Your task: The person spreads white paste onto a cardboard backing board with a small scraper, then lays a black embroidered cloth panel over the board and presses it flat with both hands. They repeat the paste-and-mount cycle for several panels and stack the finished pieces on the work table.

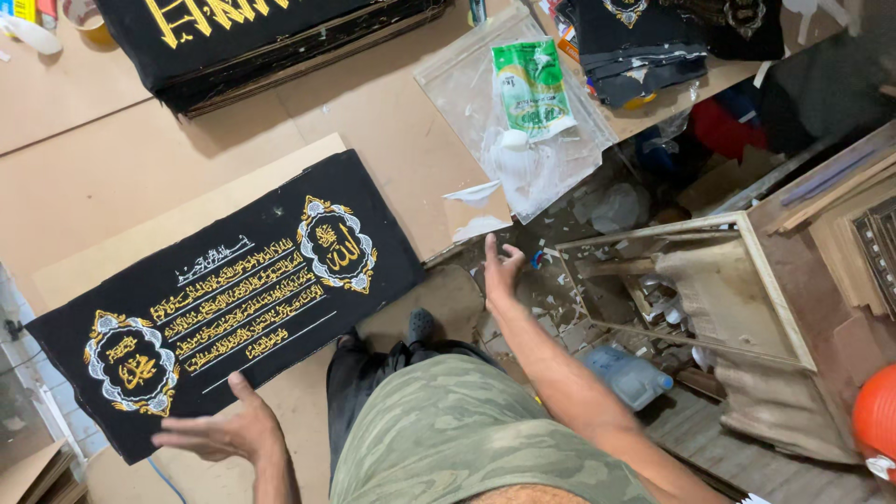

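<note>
My left hand [224,431], fingers spread flat, rests at the near edge of the cloth [233,299]; right hand [501,268] hangs open, empty. Best smooth outward, keeping it square on the board [187,210].

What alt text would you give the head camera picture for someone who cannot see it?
A person stands at a brown board table, left hand flat on the edge of a black cloth panel with gold embroidery. The right hand reaches, fingers spread, toward the littered floor beside a wooden frame.
</note>
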